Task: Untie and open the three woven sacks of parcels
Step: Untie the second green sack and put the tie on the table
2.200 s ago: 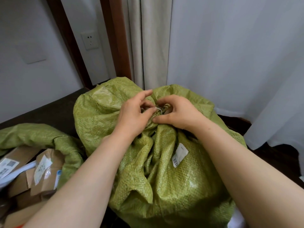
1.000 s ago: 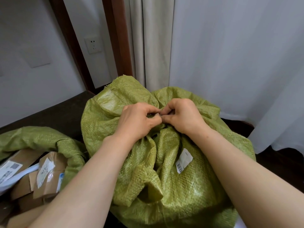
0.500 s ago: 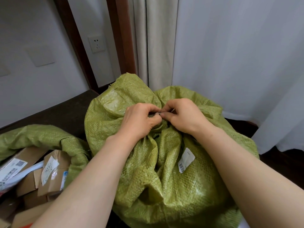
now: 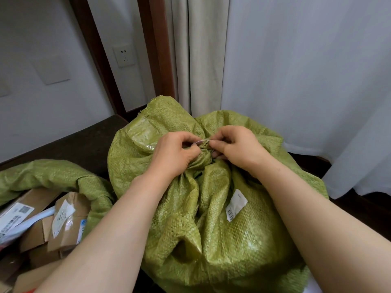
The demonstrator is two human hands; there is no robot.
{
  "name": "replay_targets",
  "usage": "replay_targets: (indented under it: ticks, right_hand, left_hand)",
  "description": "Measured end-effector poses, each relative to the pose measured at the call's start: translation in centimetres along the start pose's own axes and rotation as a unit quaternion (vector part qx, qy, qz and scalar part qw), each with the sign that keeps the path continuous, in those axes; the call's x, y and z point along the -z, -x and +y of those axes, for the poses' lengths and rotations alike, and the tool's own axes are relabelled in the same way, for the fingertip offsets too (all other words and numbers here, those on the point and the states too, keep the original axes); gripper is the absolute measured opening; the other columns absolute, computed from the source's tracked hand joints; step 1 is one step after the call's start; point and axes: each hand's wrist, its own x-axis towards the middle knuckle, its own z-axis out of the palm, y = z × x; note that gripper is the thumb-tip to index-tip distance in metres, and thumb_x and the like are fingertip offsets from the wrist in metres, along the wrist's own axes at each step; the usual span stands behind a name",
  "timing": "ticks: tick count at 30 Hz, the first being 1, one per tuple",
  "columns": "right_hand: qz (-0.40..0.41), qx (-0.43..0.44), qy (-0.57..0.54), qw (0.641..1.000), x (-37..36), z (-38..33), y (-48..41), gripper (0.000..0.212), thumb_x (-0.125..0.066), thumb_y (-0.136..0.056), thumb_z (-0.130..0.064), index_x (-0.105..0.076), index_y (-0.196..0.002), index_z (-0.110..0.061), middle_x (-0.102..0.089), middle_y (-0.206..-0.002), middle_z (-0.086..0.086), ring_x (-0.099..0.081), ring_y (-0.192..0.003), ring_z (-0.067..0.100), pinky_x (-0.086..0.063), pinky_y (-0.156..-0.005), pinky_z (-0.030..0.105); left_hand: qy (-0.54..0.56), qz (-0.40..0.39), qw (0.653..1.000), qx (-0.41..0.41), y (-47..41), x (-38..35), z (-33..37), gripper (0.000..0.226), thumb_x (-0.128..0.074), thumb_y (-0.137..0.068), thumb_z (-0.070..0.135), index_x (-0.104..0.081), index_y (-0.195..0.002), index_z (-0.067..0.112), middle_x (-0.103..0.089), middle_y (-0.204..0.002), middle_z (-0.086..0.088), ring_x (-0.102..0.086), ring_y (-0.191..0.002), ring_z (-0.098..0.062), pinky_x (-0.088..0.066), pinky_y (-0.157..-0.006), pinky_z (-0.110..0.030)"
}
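since half a second ago the two hands have drawn a little apart at the neck of the sack, and a thin pale tie now shows stretched between them where the fingertips met before. the left hand has its fingers curled and pinches the left end of that tie between thumb and forefinger, lying on the bunched cloth. the right hand pinches the other end in the same way, its lower fingers tucked against the gathered neck. the green woven sack stands full and rounded in the middle of the view, just in front of the person, its mouth gathered under the hands; both bare forearms reach over its near side. a white label with a barcode sticks to its front just below the right wrist, and a shiny tape patch lies on its far left shoulder. just beside it on the left a second sack of the same green lies with its mouth open, brown cardboard parcels with white shipping labels showing inside. both rest on a dark surface. behind hangs a pale curtain, and a wall socket sits on the wall left of a brown wooden frame.
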Motion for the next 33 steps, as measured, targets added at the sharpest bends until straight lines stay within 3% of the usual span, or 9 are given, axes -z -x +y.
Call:
replay_targets:
  ticks: [2, 5, 10, 15, 18, 22, 27, 30, 33]
  right_hand:
    - [-0.006, -0.036, -0.079, 0.996, 0.2, 0.3, -0.1, 0.014, -0.058, -0.091, -0.007, -0.061, -0.079, -0.014, -0.064, -0.072, 0.005, -0.065, -0.068, 0.015, -0.057, -0.068, 0.027]
    - [-0.004, -0.070, -0.146, 0.987, 0.4, 0.5, -0.1, 0.014, -0.056, -0.092, -0.005, -0.059, -0.080, -0.011, -0.063, -0.075, 0.006, -0.062, -0.064, 0.010, -0.054, -0.057, 0.015]
    - [-0.009, -0.103, -0.203, 0.974, 0.8, 0.3, -0.1, 0.014, -0.051, -0.095, -0.008, -0.058, -0.083, -0.010, -0.066, -0.084, 0.006, -0.065, -0.070, 0.015, -0.057, -0.064, 0.021]
    - [-0.026, -0.114, -0.206, 0.971, 2.5, -0.5, 0.4, 0.014, -0.051, -0.095, -0.010, -0.059, -0.083, -0.009, -0.068, -0.081, 0.007, -0.067, -0.069, 0.019, -0.057, -0.059, 0.024]
    - [0.047, -0.081, -0.141, 0.986, 3.4, -1.0, 0.2, 0.016, -0.058, -0.091, -0.008, -0.062, -0.075, -0.009, -0.068, -0.066, 0.004, -0.051, -0.050, 0.015, -0.044, -0.039, 0.022]
    - [0.125, -0.038, -0.099, 0.987, 4.0, -1.9, -0.1, 0.024, -0.059, -0.089, -0.007, -0.060, -0.067, -0.014, -0.063, -0.054, -0.002, -0.044, -0.039, 0.017, -0.038, -0.039, 0.025]
    - [0.189, -0.011, -0.170, 0.967, 5.2, -3.8, -0.3, 0.016, -0.056, -0.091, -0.005, -0.058, -0.075, -0.007, -0.056, -0.055, 0.005, -0.047, -0.032, 0.007, -0.046, -0.037, 0.023]
    - [0.230, 0.011, -0.223, 0.947, 6.9, -4.9, 0.2, 0.016, -0.054, -0.092, -0.004, -0.058, -0.077, -0.007, -0.056, -0.059, 0.008, -0.050, -0.035, 0.008, -0.050, -0.040, 0.022]
    - [0.236, 0.035, -0.315, 0.919, 8.1, -6.2, 1.1, 0.012, -0.056, -0.091, -0.003, -0.059, -0.080, -0.004, -0.060, -0.063, 0.011, -0.058, -0.040, 0.007, -0.053, -0.046, 0.019]
  left_hand:
    - [0.010, -0.027, 0.999, 0.015, 0.1, 0.2, 0.4, 0.021, -0.068, -0.068, 0.029, -0.071, -0.088, 0.033, -0.069, -0.084, 0.010, -0.065, -0.084, -0.016, -0.053, -0.085, -0.037]
    - [-0.072, -0.100, 0.992, 0.015, 0.4, 0.3, 1.3, 0.067, -0.066, -0.053, 0.049, -0.059, -0.119, 0.037, -0.063, -0.117, 0.012, -0.054, -0.115, -0.016, -0.039, -0.105, -0.039]
    - [-0.187, -0.111, 0.976, -0.023, 0.2, 0.3, 1.6, 0.089, -0.075, -0.069, 0.031, -0.028, -0.145, 0.030, -0.048, -0.138, 0.004, -0.044, -0.129, -0.019, -0.029, -0.111, -0.038]
    - [-0.139, -0.084, 0.986, -0.029, 0.3, 0.7, 0.2, 0.075, -0.070, -0.075, 0.019, -0.037, -0.140, 0.038, -0.052, -0.137, 0.001, -0.047, -0.127, -0.021, -0.033, -0.109, -0.041]
    - [-0.136, -0.074, 0.987, -0.033, 0.2, 0.6, 0.1, 0.065, -0.066, -0.079, 0.019, -0.043, -0.135, 0.043, -0.051, -0.138, 0.004, -0.046, -0.128, -0.021, -0.035, -0.108, -0.042]
    - [-0.124, -0.067, 0.989, -0.035, -0.4, 0.8, 1.4, 0.056, -0.056, -0.080, 0.023, -0.047, -0.132, 0.042, -0.056, -0.134, 0.004, -0.050, -0.124, -0.021, -0.040, -0.104, -0.040]
    - [-0.153, -0.063, 0.986, -0.003, -2.8, 3.0, 4.0, 0.029, -0.045, -0.087, 0.021, -0.060, -0.112, 0.023, -0.064, -0.115, -0.005, -0.056, -0.110, -0.026, -0.045, -0.096, -0.039]
    - [-0.190, -0.116, 0.975, 0.014, -3.2, 4.4, 4.8, 0.037, -0.048, -0.085, 0.019, -0.058, -0.120, 0.028, -0.061, -0.123, -0.003, -0.054, -0.115, -0.024, -0.043, -0.100, -0.038]
    - [-0.308, -0.278, 0.910, 0.004, -1.4, 4.3, 5.8, 0.064, -0.058, -0.082, 0.028, -0.036, -0.141, 0.036, -0.041, -0.146, 0.000, -0.037, -0.134, -0.022, -0.030, -0.112, -0.038]
